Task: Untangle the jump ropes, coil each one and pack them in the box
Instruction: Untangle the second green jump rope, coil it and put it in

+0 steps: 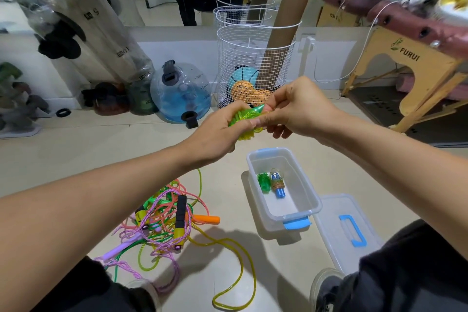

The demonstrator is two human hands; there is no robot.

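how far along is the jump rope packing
Done: two coiled ropes, a green one and a blue-handled one, lie in the open box. In hand: the left hand and right hand hold a yellow-green rope being wound; its tail trails to the floor. Left: the tangled pile of several ropes, and the lid, off beside the box.

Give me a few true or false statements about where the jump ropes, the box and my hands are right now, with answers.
1. Both hands, left and right, hold the green coiled rope. True.
2. The clear box is empty. False: two coiled ropes lie inside.
3. The lid is on the box. False: it lies on the floor beside it.
4. A tangled pile of ropes remains on the floor. True.
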